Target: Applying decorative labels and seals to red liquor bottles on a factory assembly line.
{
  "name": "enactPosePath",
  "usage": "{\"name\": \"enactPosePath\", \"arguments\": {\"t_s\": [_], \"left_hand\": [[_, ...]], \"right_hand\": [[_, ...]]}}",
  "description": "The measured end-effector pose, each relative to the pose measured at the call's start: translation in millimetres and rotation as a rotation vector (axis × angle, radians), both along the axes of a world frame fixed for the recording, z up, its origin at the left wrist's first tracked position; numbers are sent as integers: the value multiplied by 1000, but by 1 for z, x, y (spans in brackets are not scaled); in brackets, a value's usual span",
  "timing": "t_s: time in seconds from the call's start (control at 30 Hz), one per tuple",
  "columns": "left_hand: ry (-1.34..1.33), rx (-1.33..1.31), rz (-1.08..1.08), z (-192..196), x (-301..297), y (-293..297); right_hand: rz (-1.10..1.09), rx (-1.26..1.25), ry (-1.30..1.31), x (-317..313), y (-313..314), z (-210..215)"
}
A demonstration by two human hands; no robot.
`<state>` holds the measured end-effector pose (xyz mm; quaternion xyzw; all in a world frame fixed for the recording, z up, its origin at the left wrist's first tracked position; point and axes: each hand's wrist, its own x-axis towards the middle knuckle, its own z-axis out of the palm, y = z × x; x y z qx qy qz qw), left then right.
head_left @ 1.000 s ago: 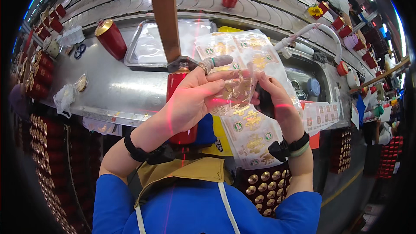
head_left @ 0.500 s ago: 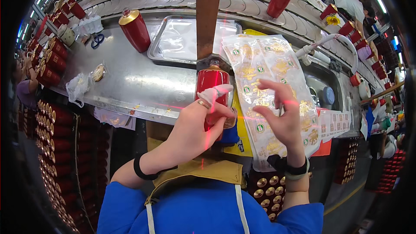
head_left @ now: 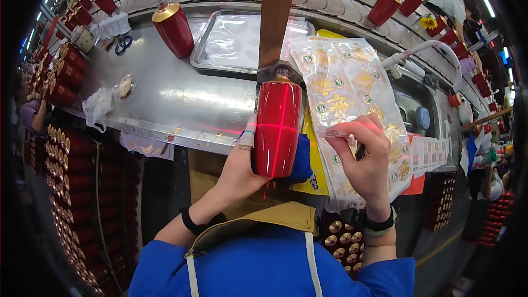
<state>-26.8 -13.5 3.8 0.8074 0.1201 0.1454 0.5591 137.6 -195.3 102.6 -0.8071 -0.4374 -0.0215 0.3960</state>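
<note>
While a red bottle [head_left: 279, 126] is clasped by the left hand [head_left: 241, 166], clear film [head_left: 333, 133] is pinched alongside by the right hand [head_left: 369, 160].

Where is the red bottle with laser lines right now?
The red bottle is near the middle of the head view, neck just below the wooden post, left hand against its lower left, printed sheets to its right.

Left hand [head_left: 240, 171] now grips (low down) the red bottle [head_left: 279, 126].

A red bottle [head_left: 279, 132] points forward beside patterned sheets [head_left: 346, 80]
</note>
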Motion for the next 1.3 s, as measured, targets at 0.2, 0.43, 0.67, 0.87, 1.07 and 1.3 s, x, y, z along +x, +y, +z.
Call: {"name": "enactPosePath", "arguments": {"t_s": [0.2,0.43,0.67,0.87,1.07,1.3], "left_hand": [[-64,-297,-171,8,0,24],[-222,-812,-118,8,13,30],[-33,-588,-75,21,19,11],[-28,-857,88,27,23,12],[-34,-582,21,12,18,12],[-65,-742,-67,13,16,14]], "right_hand": [[51,90,370,-22,4,33],[257,56,601,-10,38,11],[192,11,485,15,68,-38],[152,-59,425,20,76,-37],[89,37,408,17,74,-46],[11,-77,590,6,40,-42]]}}
